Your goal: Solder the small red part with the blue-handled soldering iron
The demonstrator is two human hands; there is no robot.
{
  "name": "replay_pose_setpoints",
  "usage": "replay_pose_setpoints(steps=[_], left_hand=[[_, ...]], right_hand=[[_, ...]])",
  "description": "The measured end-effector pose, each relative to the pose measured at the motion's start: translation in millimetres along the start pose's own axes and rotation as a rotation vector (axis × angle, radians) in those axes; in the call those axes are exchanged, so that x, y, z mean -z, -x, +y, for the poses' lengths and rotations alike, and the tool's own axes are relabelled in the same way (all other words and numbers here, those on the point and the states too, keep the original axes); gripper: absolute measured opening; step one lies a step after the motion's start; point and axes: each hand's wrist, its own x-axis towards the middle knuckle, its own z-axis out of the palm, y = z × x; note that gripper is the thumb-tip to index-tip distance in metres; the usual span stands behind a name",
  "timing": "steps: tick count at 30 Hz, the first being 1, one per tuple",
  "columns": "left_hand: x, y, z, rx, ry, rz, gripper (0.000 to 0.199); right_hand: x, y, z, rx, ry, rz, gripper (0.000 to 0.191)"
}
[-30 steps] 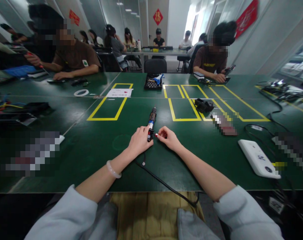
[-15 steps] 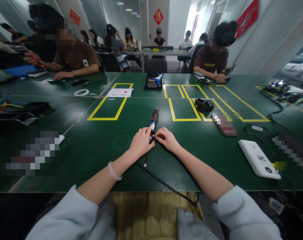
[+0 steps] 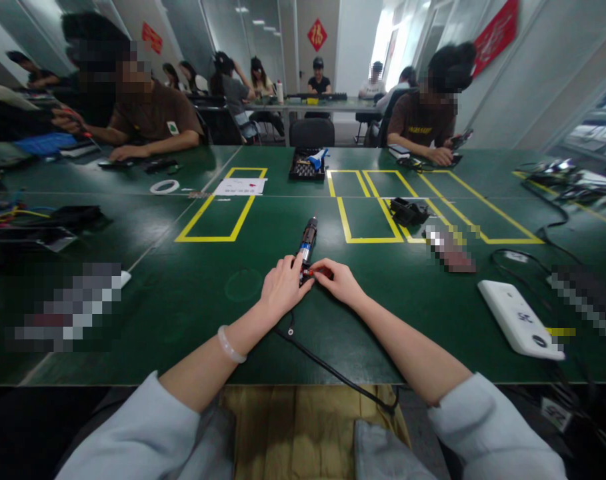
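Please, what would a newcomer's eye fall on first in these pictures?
Probably the dark tool, central on the green table, with the left hand at its near end and the right hand pinching a small red part there. Yellow tape outlines lie beyond. A red diamond sign hangs at the back.

Gold "福" on the red diamond sign [image 3: 317,35] beyond

This seems to be an assembly workshop in an office-style room. The long green worktable [image 3: 173,287] carries yellow tape outlines [image 3: 205,239], a black parts tray [image 3: 307,178] and a tangle of cables [image 3: 573,180]; co-workers [image 3: 153,117] sit here and at a farther table [image 3: 340,106], before glass partitions [image 3: 255,43].
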Motion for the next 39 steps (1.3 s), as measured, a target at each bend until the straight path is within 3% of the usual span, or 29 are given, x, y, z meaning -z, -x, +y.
replay_pose_setpoints(steps=[10,17,22,33,39], left_hand=[[2.6,-7,-6,0.020,-0.037,-0.020,0.061],[5.0,-9,-40,0.045,-0.047,-0.061,0.059],[10.5,-12,-88,0.181,-0.083,-0.096,0.061],[25.8,-11,-235,0.493,-0.188,-0.166,0.065],[38.6,-6,-277,0.589,-0.304,-0.227,0.060]], right_hand=[[0,1,-6,0.018,0.001,-0.060,0.022],[1,-1,3,-0.072,-0.065,-0.063,0.015],[3,-3,9,-0.121,-0.189,-0.092,0.025],[4,-6,11,-0.185,-0.401,-0.075,0.043],[5,-7,10,-0.191,-0.436,-0.073,0.045]])
